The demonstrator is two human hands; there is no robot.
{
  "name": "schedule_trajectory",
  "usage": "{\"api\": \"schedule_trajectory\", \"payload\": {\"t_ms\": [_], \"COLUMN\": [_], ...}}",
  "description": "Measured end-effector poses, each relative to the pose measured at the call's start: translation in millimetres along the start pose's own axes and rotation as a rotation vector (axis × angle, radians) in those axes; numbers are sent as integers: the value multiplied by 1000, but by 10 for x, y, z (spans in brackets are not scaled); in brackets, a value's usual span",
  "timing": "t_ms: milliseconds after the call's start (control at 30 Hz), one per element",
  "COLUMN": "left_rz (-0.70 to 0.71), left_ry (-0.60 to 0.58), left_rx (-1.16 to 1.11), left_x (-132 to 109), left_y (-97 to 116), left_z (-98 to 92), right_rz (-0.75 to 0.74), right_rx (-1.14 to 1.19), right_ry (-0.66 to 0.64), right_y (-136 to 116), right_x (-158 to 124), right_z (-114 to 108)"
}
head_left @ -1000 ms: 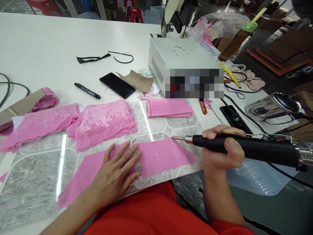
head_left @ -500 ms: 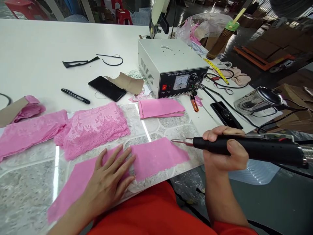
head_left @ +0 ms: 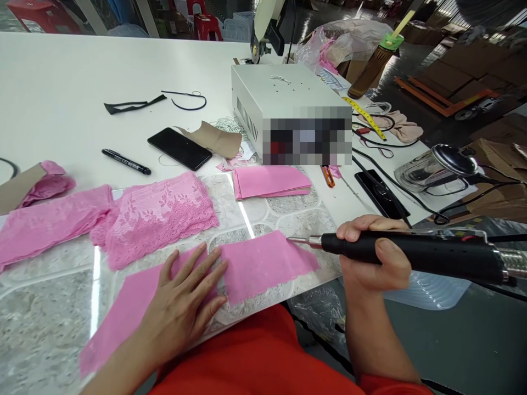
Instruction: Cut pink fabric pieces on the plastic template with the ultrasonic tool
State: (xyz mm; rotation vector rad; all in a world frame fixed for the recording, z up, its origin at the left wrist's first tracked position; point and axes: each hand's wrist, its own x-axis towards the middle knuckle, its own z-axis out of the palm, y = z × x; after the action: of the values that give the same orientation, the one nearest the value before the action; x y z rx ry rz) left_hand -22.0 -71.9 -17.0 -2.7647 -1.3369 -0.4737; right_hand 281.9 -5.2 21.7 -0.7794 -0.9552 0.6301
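My left hand (head_left: 187,299) lies flat with fingers spread, pressing on a pink fabric piece (head_left: 127,312) and reaching the edge of a second pink fabric piece (head_left: 263,269) beside it. In my right hand (head_left: 376,255) is a black handheld ultrasonic welding tool (head_left: 436,255), my fingers wrapped round its body. Its thin metal tip points left, at the upper right edge of the second piece; whether it touches the cloth I cannot tell. Both pieces rest on a grey stone-patterned board (head_left: 45,318). Folded pink lace (head_left: 160,214) lies beyond my left hand.
A grey power unit (head_left: 284,90) stands behind, its front blurred out, with cables (head_left: 387,181) running right. Folded pink fabric (head_left: 272,182), a black phone (head_left: 180,148), a marker (head_left: 125,161), orange-handled snips (head_left: 328,176) and a glass jar (head_left: 432,170) are also on the table.
My right hand and the welding tool have shifted slightly left and a little down. My left hand and the fabric pieces have stayed in place.
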Motion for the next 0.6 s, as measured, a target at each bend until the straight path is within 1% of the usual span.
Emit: {"api": "schedule_trajectory", "payload": {"t_ms": [233, 433, 600], "left_rz": [5, 7, 4], "left_ry": [4, 18, 15], "left_rx": [-12, -34, -35], "left_x": [-5, -7, -1], "left_y": [-16, -26, -29], "left_z": [18, 23, 28], "right_rz": [8, 23, 15], "right_rx": [-1, -40, -54], "right_ry": [18, 84, 73], "right_y": [-18, -146, -173], "right_x": [15, 32, 3], "right_z": [19, -137, -215]}}
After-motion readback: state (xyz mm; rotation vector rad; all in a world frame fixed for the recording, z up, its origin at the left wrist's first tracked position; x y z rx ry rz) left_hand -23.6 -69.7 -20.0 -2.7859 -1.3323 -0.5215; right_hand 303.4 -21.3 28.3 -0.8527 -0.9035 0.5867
